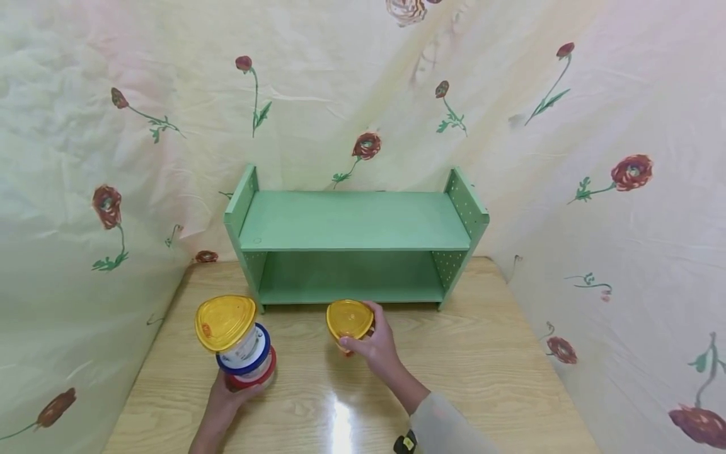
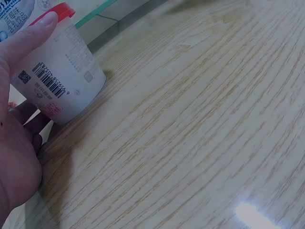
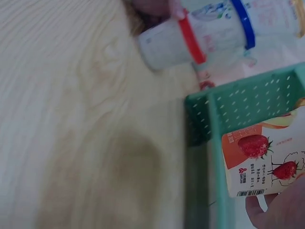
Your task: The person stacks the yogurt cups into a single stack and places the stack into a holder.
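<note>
My left hand (image 1: 223, 400) grips the lowest cup of a stack of three, a white red-lidded cup (image 2: 66, 76); in the left wrist view its thumb lies across the red rim. The cup's base is right at the tabletop. On it stands a blue-lidded cup (image 1: 244, 360), topped by a yellow-lidded cup (image 1: 225, 321). In my right hand (image 1: 379, 345) is another yellow-lidded cup (image 1: 349, 319), held up in front of the shelf. Printed strawberries show on this strawberry cup (image 3: 257, 160) in the right wrist view, with fingers curled round its lower side.
A green two-tier shelf (image 1: 357, 221) stands at the back of the wooden table (image 1: 482, 378), with perforated side panels. Flower-printed cloth (image 1: 317, 94) hangs behind and on both sides. A small dark item (image 1: 404, 442) lies by the right sleeve.
</note>
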`<state>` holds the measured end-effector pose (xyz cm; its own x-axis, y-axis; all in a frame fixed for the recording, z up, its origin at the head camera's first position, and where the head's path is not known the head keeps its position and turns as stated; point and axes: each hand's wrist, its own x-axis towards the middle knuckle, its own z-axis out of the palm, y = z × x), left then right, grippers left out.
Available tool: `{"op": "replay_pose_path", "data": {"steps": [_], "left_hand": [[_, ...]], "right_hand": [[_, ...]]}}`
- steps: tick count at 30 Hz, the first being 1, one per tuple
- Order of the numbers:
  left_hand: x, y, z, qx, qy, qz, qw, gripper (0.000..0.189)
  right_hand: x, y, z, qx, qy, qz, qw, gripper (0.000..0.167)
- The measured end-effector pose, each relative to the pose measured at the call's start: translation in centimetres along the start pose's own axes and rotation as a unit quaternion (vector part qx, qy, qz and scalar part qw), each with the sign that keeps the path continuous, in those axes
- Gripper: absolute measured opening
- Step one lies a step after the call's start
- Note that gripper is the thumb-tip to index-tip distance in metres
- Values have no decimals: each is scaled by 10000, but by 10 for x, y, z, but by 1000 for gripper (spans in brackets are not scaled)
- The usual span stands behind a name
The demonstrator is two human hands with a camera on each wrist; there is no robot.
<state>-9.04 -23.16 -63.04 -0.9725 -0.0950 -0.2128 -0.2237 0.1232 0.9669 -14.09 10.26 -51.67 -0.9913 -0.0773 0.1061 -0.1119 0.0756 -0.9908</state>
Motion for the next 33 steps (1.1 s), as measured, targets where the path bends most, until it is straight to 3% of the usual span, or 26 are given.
{"op": "replay_pose_path", "data": {"steps": [6,13,23,29,33], "left_hand": [[1,1,-1,-94,-66,-78,9999,105],[3,2,-1,-135,-71,38,9999,105],[1,-3,1,-234,-48,-74,9997,107],[2,0,0,-314,-121,-42,9994,107],[2,2,-2,-153,-176,-256,9994,114]], "right_hand": [[9,-28,16,99,-53,-132,9998,87],[14,-62,36,216,-201,-510,9983,89],[22,-129,73,45,-582,-964,9936,88],[26,-168,97,203,-974,-895,9910,87],[28,-189,115,329,-1300,-802,9877,88]]}}
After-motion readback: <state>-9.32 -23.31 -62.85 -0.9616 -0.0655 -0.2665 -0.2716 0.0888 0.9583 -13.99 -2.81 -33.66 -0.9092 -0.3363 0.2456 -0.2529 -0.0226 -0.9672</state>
